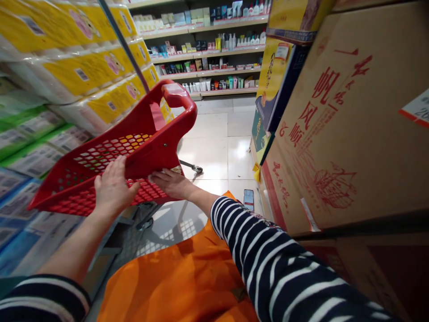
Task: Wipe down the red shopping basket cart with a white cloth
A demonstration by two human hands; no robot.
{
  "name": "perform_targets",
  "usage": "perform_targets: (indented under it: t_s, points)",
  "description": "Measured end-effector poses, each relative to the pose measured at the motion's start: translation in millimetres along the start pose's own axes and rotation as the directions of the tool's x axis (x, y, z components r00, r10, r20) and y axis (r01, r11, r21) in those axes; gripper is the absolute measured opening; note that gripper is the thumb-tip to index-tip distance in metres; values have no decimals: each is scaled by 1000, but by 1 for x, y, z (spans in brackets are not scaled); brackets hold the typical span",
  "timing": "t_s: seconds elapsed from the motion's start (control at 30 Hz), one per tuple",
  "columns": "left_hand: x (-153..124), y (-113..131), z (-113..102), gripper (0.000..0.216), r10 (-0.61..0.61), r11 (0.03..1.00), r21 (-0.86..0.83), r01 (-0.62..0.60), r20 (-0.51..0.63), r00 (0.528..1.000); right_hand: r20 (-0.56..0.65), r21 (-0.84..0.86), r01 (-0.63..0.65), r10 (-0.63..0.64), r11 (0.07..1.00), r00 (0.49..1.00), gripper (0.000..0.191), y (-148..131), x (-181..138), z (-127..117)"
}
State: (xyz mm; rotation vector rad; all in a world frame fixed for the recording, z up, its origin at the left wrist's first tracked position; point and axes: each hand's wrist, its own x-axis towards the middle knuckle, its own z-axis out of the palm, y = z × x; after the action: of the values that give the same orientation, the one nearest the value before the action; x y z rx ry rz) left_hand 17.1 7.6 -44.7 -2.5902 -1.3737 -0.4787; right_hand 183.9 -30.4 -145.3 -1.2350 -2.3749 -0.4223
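I was in a shop: a red shopping cart [152,152] stood before me, shelves [228,92] ahead held rows of bottles [232,42] and tubes [235,82], wrapped packs [70,78] rose in stacks on the left, and a price tag [418,107] marked a big carton [372,107].

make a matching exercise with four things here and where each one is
1. Red plastic shopping cart
2. Yellow-and-white plastic-wrapped packs
3. Large brown cardboard box
4. Orange cloth garment

A. Right side of the picture
B. By the left hand and right hand
C. Bottom middle of the picture
D. Upper left

Pairs: 1-B, 2-D, 3-A, 4-C
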Motion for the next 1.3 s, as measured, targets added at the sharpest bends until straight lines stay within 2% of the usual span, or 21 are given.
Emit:
perform_targets:
  t_s: [0.07, 0.17, 0.27, 0.33, 0.4, 0.47, 0.6, 0.67, 0.73, 0.8, 0.93, 1.0, 1.07, 1.23, 1.3]
  points:
    - [0, -2, 2, 78, -3, 1000, -2, 3, -7, 1000, -59, -10, -21, 21, 1000, 998, 42, -6, 3, -12]
    - [0, -1, 3, 79, -26, 1000, -2, 27, 5, 1000, -165, -15, -61, 57, 998, 985, 44, -3, 19, -55]
    - [-1, 3, 1, 79, -34, 999, -2, 34, 24, 999, -221, -41, -146, 133, 988, 966, 49, 16, 32, -103]
    - [-1, 7, -2, 77, -48, 999, -6, 48, 29, 998, -210, -27, -144, 136, 989, 968, 50, 32, 33, -119]
    - [-2, 12, -4, 75, -69, 997, -15, 69, 29, 997, -223, 7, -99, 98, 995, 970, 50, 42, 28, -114]
    - [-2, 14, -5, 75, -82, 996, -26, 83, 25, 996, -224, 31, -48, 54, 998, 973, 48, 43, 18, -93]
    - [-1, 9, -4, 76, -74, 997, -27, 75, 34, 997, -55, 33, 9, -7, 999, 998, 42, 22, -10, -35]
    - [0, 5, -2, 77, -54, 998, -25, 56, 41, 998, 9, 34, 16, -16, 999, 1000, 41, 12, -18, -19]
    - [-1, 3, -1, 77, -41, 999, -27, 42, 33, 999, -26, 28, -3, 4, 1000, 1000, 40, 5, -16, -21]
    - [-2, 2, 1, 78, -43, 999, -30, 44, 18, 999, -130, 12, -66, 67, 998, 989, 42, 5, -3, -41]
    - [-4, 4, 2, 79, -60, 997, -40, 60, 10, 998, -294, -39, -308, 284, 951, 913, 47, 14, 31, -95]
    - [-4, 6, 1, 78, -66, 997, -44, 66, 17, 998, -334, -44, -386, 350, 922, 875, 47, 17, 38, -104]
    - [-4, 9, -1, 77, -75, 996, -45, 76, 24, 997, -340, -25, -377, 346, 926, 874, 45, 16, 34, -94]
    - [-4, 15, -5, 74, -98, 994, -55, 99, 14, 995, -215, 33, -219, 221, 975, 951, 41, -3, -2, -36]
    - [-4, 15, -6, 74, -93, 994, -58, 94, 16, 996, -199, 41, -197, 201, 980, 959, 44, -8, -10, -31]
